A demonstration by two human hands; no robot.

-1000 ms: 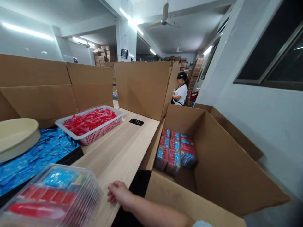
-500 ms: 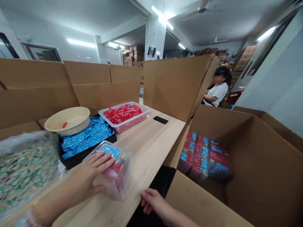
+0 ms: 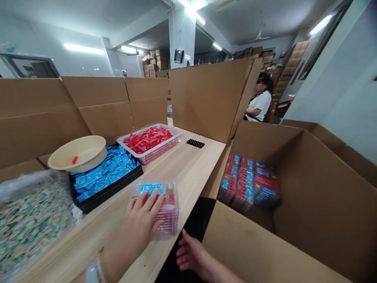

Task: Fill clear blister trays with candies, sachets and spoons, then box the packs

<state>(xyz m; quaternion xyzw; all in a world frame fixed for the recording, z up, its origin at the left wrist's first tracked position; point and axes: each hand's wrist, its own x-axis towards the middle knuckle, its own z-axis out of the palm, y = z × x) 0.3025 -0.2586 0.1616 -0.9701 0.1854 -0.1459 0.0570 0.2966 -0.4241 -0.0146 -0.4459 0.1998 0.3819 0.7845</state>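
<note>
My left hand point(image 3: 141, 224) lies flat, fingers spread, on top of a clear plastic box point(image 3: 167, 208) filled with red and blue packets; the box stands at the near edge of the wooden table point(image 3: 188, 173). My right hand point(image 3: 191, 255) hovers just below the table edge under the box, palm up with fingers loosely apart, holding nothing. To the right stands a large open cardboard carton point(image 3: 309, 196) with several stacked packs point(image 3: 247, 188) of the same kind inside.
On the table sit a black tray of blue sachets point(image 3: 103, 177), a beige bowl point(image 3: 78, 153), a white basket of red sticks point(image 3: 149, 141), a bag of multicoloured pieces point(image 3: 29, 220) and a small black object point(image 3: 195, 143). Cardboard partitions point(image 3: 203, 98) ring the table. A co-worker point(image 3: 259, 102) sits beyond.
My left hand has slid the clear box rightward to the table's near edge. My right hand has dropped below the edge and turned palm up. The view shifted slightly.
</note>
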